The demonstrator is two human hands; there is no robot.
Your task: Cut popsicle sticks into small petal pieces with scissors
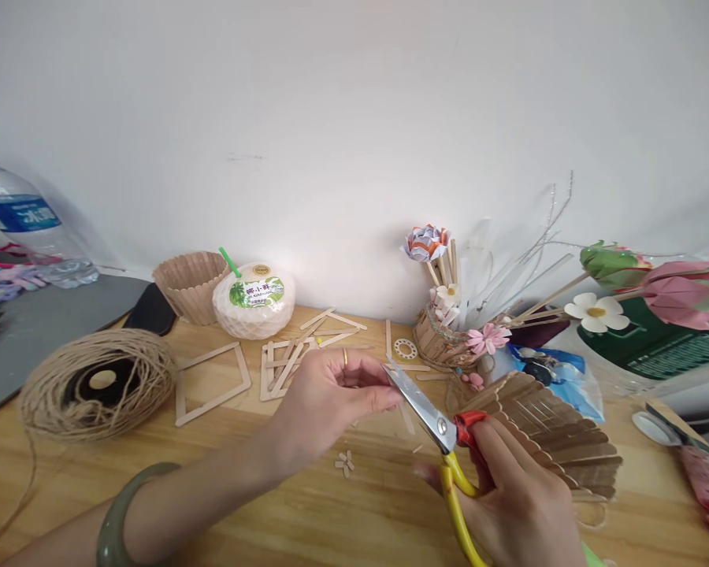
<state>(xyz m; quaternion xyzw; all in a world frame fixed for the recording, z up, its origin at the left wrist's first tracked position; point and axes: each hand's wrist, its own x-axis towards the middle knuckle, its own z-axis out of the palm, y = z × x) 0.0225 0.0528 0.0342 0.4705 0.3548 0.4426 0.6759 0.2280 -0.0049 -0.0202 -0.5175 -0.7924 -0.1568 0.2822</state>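
Note:
My right hand (517, 492) grips a pair of scissors (428, 417) with yellow and red handles, its blades pointing up and left. Close to the blade tips, my left hand (336, 390) has thumb and fingers pinched together; whatever sits between them is too small or hidden to make out. Below the hands lies a small cluster of cut wooden stick pieces (343, 465) on the wooden table (283, 520). Behind my left hand are craft sticks (289, 370) set in overlapping frame shapes, and a house-shaped stick outline (245, 366) lies to their left.
At left sit a ball of jute twine (154, 370), a stick-walled basket (183, 283) and a white coconut (254, 315) with a green straw. Handmade flowers (426, 242) stand in a bark-like pot (440, 339). A brown stick-built piece (555, 433) lies beside my right hand.

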